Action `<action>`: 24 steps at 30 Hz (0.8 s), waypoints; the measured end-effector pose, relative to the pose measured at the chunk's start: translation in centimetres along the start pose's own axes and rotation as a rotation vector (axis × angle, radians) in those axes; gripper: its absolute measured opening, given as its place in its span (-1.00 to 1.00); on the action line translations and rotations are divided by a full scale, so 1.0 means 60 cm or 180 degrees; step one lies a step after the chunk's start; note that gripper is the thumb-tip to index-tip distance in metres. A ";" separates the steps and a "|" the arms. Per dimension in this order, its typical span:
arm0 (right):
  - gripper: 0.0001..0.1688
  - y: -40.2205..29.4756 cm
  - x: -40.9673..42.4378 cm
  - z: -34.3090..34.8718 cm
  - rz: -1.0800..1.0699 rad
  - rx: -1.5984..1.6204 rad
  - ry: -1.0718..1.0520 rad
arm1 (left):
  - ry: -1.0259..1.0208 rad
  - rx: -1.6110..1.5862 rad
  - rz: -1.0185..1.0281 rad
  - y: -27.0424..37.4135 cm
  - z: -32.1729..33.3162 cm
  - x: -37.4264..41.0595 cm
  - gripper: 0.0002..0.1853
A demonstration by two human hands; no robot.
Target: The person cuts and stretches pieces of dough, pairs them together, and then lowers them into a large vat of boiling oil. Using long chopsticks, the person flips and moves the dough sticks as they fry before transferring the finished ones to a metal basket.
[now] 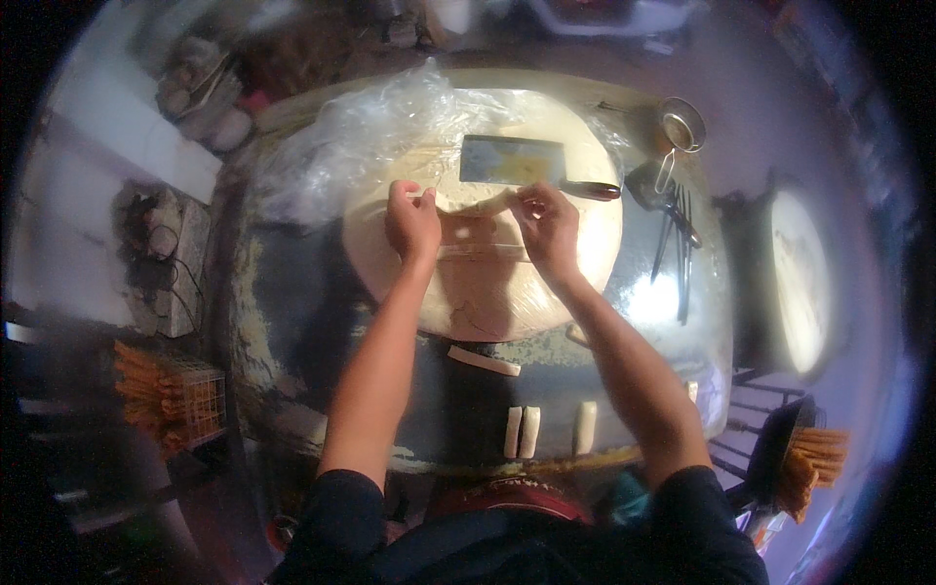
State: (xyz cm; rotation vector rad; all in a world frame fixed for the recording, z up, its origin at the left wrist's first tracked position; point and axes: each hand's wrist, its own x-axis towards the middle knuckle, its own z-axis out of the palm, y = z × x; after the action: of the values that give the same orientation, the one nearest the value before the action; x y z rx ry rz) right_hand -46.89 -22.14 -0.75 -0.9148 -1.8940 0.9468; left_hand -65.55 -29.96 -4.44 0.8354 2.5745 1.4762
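A strip of dough (475,208) sags between my two hands above a big round slab of dough (541,292), part of which lies under clear plastic film (365,139). My left hand (414,223) pinches the strip's left end; my right hand (545,227) pinches its right end. Just beyond them, a wide-bladed cleaver (512,159) rests flat on the slab, its dark handle to the right. Nearer my body, one cut dough strip (484,361) lies aslant on the worktop, and several short dough pieces (531,432) lie by the front edge.
A wire strainer (680,126), a dark ladle (649,186) and long tongs or sticks (685,256) lie on the worktop (292,322) at right. Fried dough sticks fill a wire basket (205,402) at lower left; more fried dough sticks (815,457) sit at lower right. Beyond the right edge stands a large pale round object (801,281).
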 end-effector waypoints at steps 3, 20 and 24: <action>-0.85 -0.053 0.001 -0.010 -0.0010 0.0713 0.0464 | 0.0241 -0.1003 -0.0266 -0.004 0.009 0.015 -0.67; -0.80 0.059 0.020 -0.265 0.1690 0.2920 0.1233 | -0.0363 -0.3779 -0.2607 -0.095 -0.176 0.201 -0.76; -0.77 0.052 0.019 -0.324 0.1433 0.3216 0.0932 | -0.0186 -0.3794 -0.2105 -0.122 -0.217 0.212 -0.76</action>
State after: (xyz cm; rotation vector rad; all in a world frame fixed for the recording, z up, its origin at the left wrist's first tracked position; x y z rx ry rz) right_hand -29.48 -14.52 4.55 -0.7679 -0.7572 1.6899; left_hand -83.50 -36.93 -0.69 -0.1251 1.2132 2.1206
